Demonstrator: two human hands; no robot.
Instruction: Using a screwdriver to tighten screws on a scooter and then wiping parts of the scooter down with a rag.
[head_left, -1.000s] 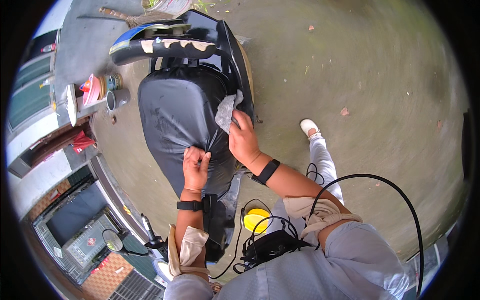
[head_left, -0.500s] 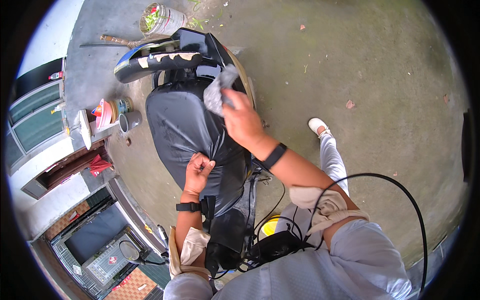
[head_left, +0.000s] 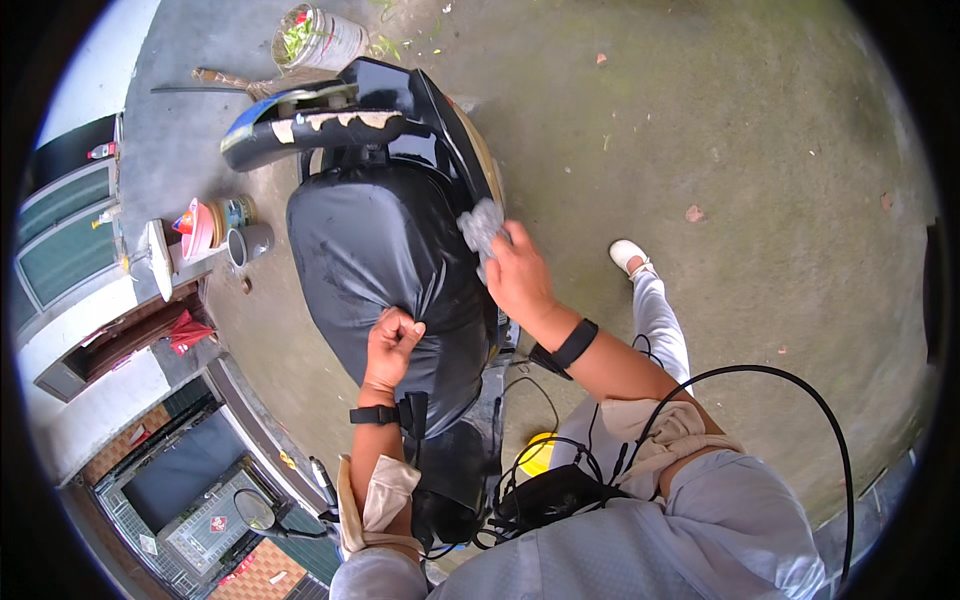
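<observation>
A scooter's black seat cover (head_left: pixel 355 235) stretches below me, creased where my left hand (head_left: pixel 392 345) pinches up a fold near its middle. In my right hand (head_left: pixel 520 275) is a crumpled grey cloth (head_left: pixel 483 228), held against the seat's right edge beside the dark body panel. Beyond the seat stands the padded backrest (head_left: pixel 320 128), its covering torn and showing pale foam. The cloth's underside is hidden.
A white bucket (head_left: pixel 330 42) with greens stands at the far left, near a broom (head_left: pixel 235 80). A grey bucket (head_left: pixel 250 243) and pink basin (head_left: pixel 203 225) sit by the left wall. Black cables (head_left: pixel 770 370) loop past my right arm; a yellow bucket (head_left: pixel 538 455) is low down.
My right hand has brought the cloth from the top of the seat's far part down and rightward to its right edge. My left hand keeps its pinch on the cover.
</observation>
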